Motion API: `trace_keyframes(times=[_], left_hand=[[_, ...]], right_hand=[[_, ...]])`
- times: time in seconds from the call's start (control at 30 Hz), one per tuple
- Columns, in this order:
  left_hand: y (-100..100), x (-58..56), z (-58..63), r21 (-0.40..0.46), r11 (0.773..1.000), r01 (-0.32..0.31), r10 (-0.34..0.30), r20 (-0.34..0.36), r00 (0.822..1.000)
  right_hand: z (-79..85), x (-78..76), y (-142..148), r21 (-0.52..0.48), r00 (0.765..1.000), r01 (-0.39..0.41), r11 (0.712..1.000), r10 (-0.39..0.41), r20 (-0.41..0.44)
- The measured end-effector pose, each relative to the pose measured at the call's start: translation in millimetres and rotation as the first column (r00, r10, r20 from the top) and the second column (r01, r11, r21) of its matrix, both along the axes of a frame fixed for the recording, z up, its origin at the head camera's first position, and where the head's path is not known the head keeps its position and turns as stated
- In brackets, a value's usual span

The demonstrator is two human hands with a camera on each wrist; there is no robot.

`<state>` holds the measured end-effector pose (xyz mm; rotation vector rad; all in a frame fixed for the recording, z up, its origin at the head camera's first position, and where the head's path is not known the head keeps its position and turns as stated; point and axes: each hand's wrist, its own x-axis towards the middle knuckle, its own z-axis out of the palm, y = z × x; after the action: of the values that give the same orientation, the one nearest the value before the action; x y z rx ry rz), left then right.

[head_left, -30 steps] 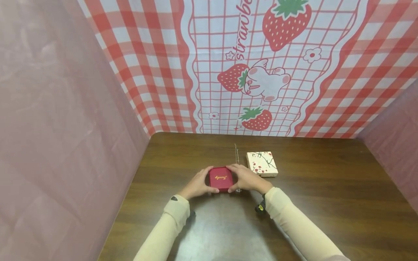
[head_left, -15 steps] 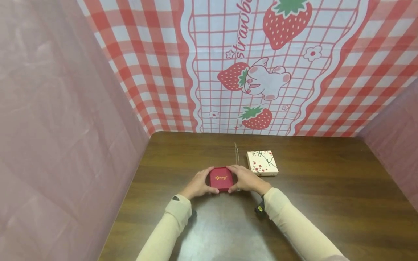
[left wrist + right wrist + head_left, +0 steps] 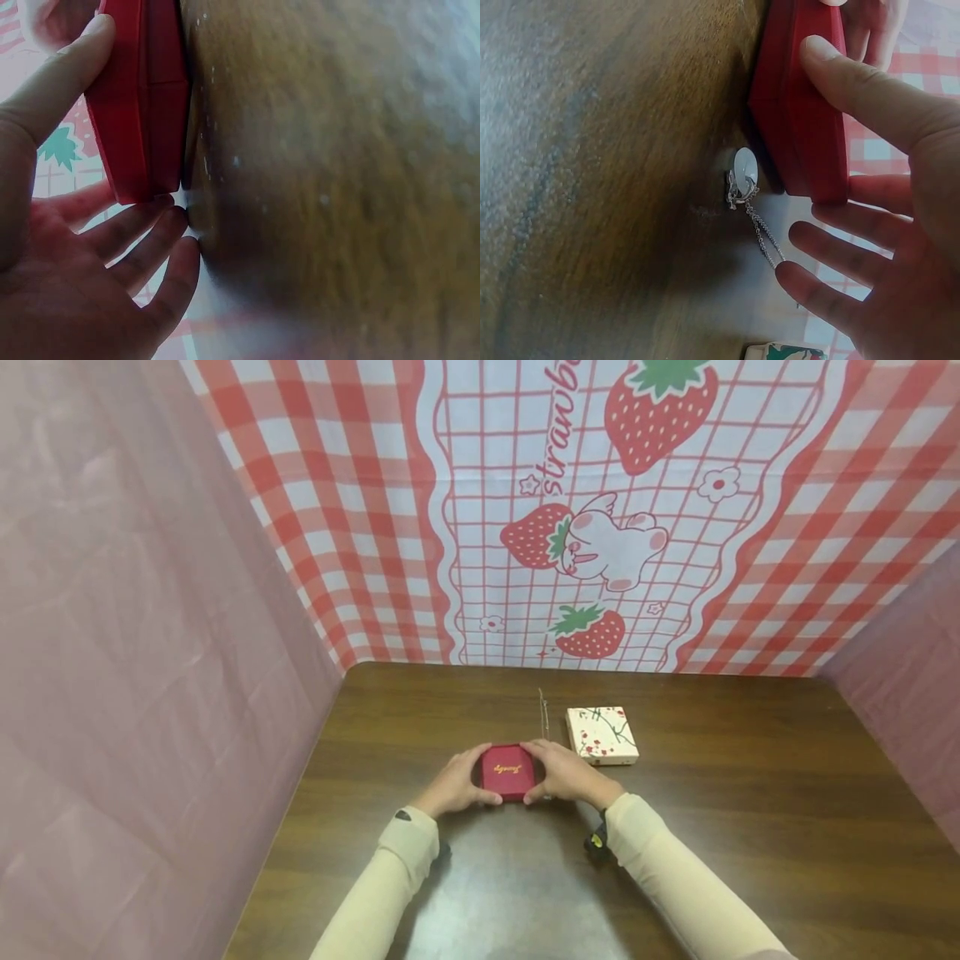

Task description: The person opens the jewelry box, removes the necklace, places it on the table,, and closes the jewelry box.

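Note:
A red jewelry box (image 3: 507, 772) with gold lettering sits on the wooden table, its lid down. My left hand (image 3: 453, 783) holds its left side, thumb at the near corner and fingers toward the far one. From the other side my right hand (image 3: 564, 773) grips the box the same way. In the left wrist view, the thumb presses the red box (image 3: 146, 97) on its lid edge while the lower fingers spread. A silver necklace (image 3: 763, 234) with a pale round pendant (image 3: 745, 166) lies on the table beside the box, partly under the right hand.
A cream square box (image 3: 602, 737) with a red blossom pattern stands just beyond the right hand. The table (image 3: 750, 810) meets a strawberry-print cloth (image 3: 480, 568) at the back, and pink cloth (image 3: 150, 652) hangs along the left side.

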<state>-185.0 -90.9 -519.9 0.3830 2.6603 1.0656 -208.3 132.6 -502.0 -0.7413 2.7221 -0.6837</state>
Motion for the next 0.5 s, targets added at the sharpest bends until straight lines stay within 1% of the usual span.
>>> trace_keyframes(times=[0.23, 0.33, 0.5], left_hand=[[1.4, 1.3, 1.5, -0.005, 1.000, 0.008, -0.008, 0.004, 1.000], [2.3, -0.4, 4.5, -0.024, 0.999, 0.025, -0.025, -0.001, 1.000], [3.6, -5.0, 8.4, -0.073, 0.995, 0.066, -0.069, -0.038, 0.997]], right_hand=[[-0.7, 0.9, 1.5, -0.009, 1.000, 0.002, 1.000, -0.002, 0.008], [-0.4, 1.0, 1.5, -0.010, 1.000, 0.000, 1.000, 0.000, 0.004], [-0.6, 0.6, 0.7, -0.008, 1.000, -0.008, 1.000, 0.008, -0.010]])
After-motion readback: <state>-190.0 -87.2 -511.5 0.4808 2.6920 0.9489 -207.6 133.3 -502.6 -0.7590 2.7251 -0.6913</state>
